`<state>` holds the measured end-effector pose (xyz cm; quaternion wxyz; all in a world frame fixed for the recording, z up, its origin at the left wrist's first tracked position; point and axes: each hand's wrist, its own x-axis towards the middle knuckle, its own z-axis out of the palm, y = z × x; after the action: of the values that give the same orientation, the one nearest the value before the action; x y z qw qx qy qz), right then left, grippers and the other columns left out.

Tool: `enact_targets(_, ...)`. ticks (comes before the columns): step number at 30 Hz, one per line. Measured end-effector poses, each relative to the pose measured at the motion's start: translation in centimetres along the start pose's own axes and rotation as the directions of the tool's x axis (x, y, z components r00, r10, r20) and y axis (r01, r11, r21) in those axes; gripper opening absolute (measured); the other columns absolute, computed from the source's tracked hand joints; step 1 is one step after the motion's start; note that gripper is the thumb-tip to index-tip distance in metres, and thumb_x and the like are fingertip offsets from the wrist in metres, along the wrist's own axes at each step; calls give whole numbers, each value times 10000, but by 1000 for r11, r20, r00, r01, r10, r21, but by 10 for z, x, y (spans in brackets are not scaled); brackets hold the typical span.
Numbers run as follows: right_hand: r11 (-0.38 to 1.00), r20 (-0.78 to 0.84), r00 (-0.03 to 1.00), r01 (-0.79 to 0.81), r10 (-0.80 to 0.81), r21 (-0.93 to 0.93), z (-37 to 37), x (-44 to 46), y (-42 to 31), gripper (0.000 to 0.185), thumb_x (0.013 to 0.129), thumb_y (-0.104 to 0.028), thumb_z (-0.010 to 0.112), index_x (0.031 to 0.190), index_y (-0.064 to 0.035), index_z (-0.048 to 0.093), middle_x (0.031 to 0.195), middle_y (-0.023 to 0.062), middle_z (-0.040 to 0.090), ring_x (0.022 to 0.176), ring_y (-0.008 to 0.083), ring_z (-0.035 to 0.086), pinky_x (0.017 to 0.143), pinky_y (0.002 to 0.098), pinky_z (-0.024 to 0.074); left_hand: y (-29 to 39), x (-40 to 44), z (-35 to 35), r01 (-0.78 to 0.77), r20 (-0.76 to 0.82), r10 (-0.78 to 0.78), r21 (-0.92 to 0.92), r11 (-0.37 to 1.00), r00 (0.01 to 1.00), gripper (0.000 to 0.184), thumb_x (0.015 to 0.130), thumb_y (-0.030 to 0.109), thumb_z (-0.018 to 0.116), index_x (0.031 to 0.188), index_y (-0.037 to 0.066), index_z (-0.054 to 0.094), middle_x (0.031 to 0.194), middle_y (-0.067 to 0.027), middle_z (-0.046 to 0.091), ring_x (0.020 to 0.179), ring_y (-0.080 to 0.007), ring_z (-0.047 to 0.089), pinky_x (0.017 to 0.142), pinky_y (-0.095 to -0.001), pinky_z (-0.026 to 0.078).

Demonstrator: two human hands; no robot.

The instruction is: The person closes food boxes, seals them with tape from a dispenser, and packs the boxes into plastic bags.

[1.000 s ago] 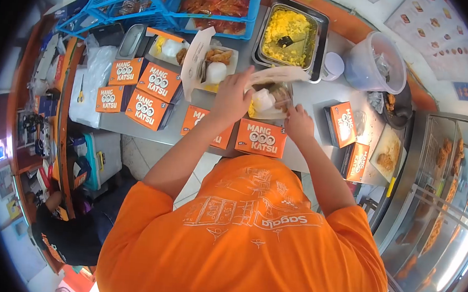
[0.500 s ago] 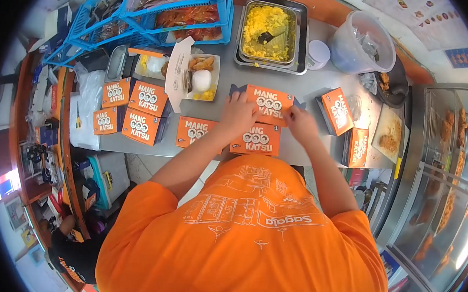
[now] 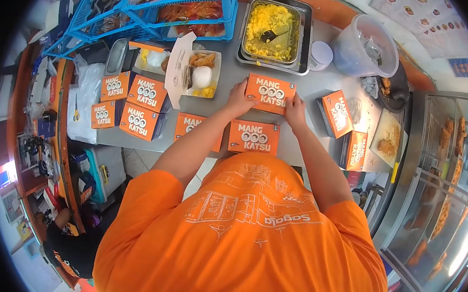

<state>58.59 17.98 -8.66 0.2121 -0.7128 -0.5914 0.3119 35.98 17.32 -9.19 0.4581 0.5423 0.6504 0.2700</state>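
An orange takeout box (image 3: 271, 90) lettered "MANG KATSU" stands on the steel counter in front of me, its lid down. My left hand (image 3: 240, 100) grips its left side and my right hand (image 3: 295, 112) grips the right side; some fingertips are hidden behind the box walls. Just nearer to me sits another closed takeout box (image 3: 255, 138), with a third box (image 3: 187, 127) to its left, partly covered by my left forearm. Beyond my left hand, an open box (image 3: 202, 78) holds a white mound that looks like rice, fried pieces and something yellow.
Several closed boxes (image 3: 142, 121) stand at left, and two more (image 3: 336, 113) at right. A steel tray (image 3: 305, 34) of yellow food with a dark utensil is at the back. Blue crates (image 3: 229, 23), a plastic tub (image 3: 340, 47) and a glass-fronted cabinet (image 3: 411, 212) surround the counter.
The dark blue side flaps that stuck out from the box are no longer visible. Both hands have shifted from the flaps to the box's sides, and the box sits slightly farther away.
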Motion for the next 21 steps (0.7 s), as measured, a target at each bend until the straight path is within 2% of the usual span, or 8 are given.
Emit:
enact_targets(1,979,91,996,-34,16,201,-8,0,-8,484,1020,-260,489,1424,-5,413,1055,139,612,954,226,591,873,357,492,5,-1,-2,3,0,-3,0,1000,1000,811,787,212,769,1465,43,358,1405,-196,460,1305,-342,460,1075,-405,399)
enact_targets(2,917,185,983,-85,12,390,-13,0,-16,474,1018,-260,493,1411,-3,431,1046,122,620,933,212,592,875,349,491,11,-1,-3,63,9,-62,-180,982,998,777,800,233,759,1447,32,379,1373,-201,505,1266,-331,508,1043,-397,425)
enact_targets(3,917,190,982,-86,11,390,-12,1,-17,474,1018,-260,493,1411,-3,431,1046,122,620,933,212,592,875,349,491,20,-3,-6,122,27,-121,-354,927,992,745,814,255,749,1429,21,401,1341,-205,551,1226,-320,555,1011,-389,451)
enact_targets(5,862,222,961,-248,162,443,-12,2,-15,492,994,-294,546,1370,14,471,1155,137,634,1021,200,609,900,317,478,41,-8,-15,166,-17,-179,-292,942,984,707,817,267,747,1396,12,432,1306,-203,583,1189,-316,584,978,-385,472)
enact_targets(10,936,293,927,-298,235,190,-47,7,-37,597,921,-389,622,1332,28,505,1209,183,637,1089,242,618,923,341,472,53,-10,-25,189,-190,-194,-44,981,962,643,814,315,747,1310,-5,493,1252,-196,628,1131,-335,623,933,-389,500)
enact_targets(14,947,315,895,-320,315,-37,-64,6,-58,689,869,-481,627,1316,33,520,1180,218,651,1104,306,621,952,384,462,53,-3,-37,193,-58,-187,130,972,981,684,824,391,726,1327,0,476,1223,-228,632,1120,-363,618,933,-411,500)
enact_targets(19,968,345,905,-241,248,-63,-52,0,-49,615,936,-429,548,1324,46,499,1165,249,654,1109,368,625,940,398,472,58,-11,-36,205,22,-208,92,974,978,687,886,435,649,1377,4,439,1228,-261,614,1142,-390,597,981,-451,463)
enact_targets(21,983,334,925,-176,182,-48,-36,-7,-38,584,962,-394,519,1338,49,473,1133,244,669,1077,391,640,913,399,489,60,-18,-31,226,32,-237,202,953,971,639,956,407,556,1430,14,386,1285,-270,574,1214,-410,539,1050,-506,380)
